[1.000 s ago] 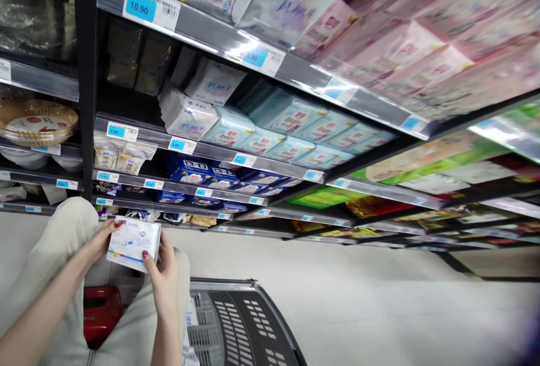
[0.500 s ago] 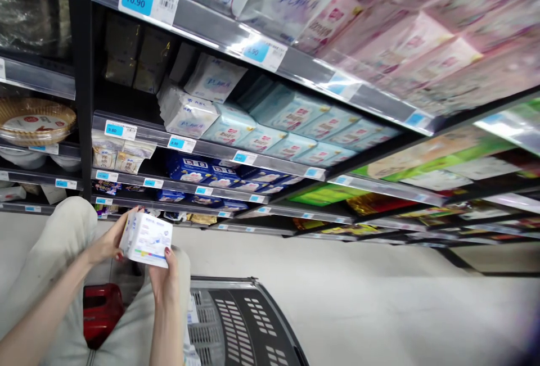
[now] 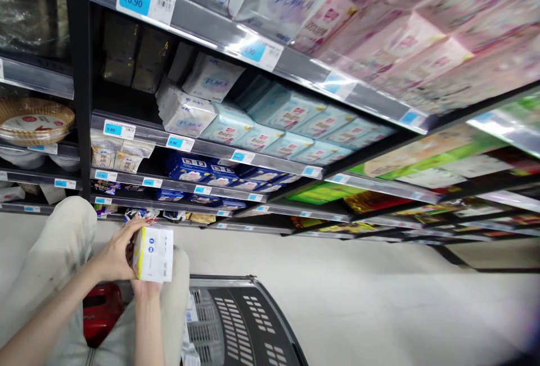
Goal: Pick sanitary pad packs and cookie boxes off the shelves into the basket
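Above my lap I hold a small white pack of sanitary pads point(image 3: 157, 256) with a yellow band along its left side. A printed white side with blue marks faces up toward me. My left hand point(image 3: 120, 249) is wrapped round the pack's left side, its fingertips near the top edge. From below, my right hand point(image 3: 145, 289) grips the pack at its lower edge; most of its fingers are hidden behind the pack.
Shelves with light blue packs point(image 3: 291, 113), white packs point(image 3: 185, 113) and dark blue packs point(image 3: 185, 168) stand ahead. A dark grey slotted basket point(image 3: 248, 321) with white packs inside stands at my right. Something red point(image 3: 101, 312) sits between my legs. Paper plates point(image 3: 36, 121) lie at left.
The pack has been turned, so a different side with a yellow band now shows. My right hand has moved left and under the pack; my left hand has shifted slightly right.
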Demonstrator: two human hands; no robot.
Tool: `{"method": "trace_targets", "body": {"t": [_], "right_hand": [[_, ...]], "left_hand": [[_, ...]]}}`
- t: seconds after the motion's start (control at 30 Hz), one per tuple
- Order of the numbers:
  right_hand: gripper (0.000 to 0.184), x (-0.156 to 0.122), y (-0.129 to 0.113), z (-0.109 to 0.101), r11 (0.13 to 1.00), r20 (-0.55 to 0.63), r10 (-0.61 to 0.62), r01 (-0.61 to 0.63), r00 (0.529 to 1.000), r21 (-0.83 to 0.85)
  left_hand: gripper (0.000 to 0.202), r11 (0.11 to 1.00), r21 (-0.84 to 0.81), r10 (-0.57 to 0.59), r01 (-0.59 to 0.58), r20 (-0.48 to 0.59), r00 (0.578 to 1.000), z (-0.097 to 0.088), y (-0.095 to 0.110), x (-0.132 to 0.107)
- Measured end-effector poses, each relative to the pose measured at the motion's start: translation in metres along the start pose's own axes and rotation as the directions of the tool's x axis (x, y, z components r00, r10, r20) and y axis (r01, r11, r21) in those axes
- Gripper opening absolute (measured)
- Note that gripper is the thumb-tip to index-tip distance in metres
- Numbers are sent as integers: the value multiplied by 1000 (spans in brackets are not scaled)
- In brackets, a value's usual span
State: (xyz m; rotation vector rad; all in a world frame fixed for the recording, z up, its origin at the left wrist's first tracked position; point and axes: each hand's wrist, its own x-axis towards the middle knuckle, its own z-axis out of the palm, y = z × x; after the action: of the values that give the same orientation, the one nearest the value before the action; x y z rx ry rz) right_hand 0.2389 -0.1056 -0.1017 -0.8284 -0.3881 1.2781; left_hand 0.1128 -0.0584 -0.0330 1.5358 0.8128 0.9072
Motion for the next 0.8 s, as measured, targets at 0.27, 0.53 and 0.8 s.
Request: {"method": "trace_targets", "body": {"t": [0.27, 0.53, 0.8], "right_hand": [[40, -3, -8, -8, 967, -143, 165, -132, 976, 217], [53, 2, -33, -12, 999, -141, -2, -6, 990, -53], [68, -4, -40, -12, 961, -75, 15, -35, 997, -275]], "left_hand": [[114, 985, -140, 117, -102, 104, 988, -6, -29, 3], [119, 791, -603, 0, 103, 168, 986, -25, -52, 13], [99, 808, -548, -239, 215, 29, 971, -26, -46, 13]]}}
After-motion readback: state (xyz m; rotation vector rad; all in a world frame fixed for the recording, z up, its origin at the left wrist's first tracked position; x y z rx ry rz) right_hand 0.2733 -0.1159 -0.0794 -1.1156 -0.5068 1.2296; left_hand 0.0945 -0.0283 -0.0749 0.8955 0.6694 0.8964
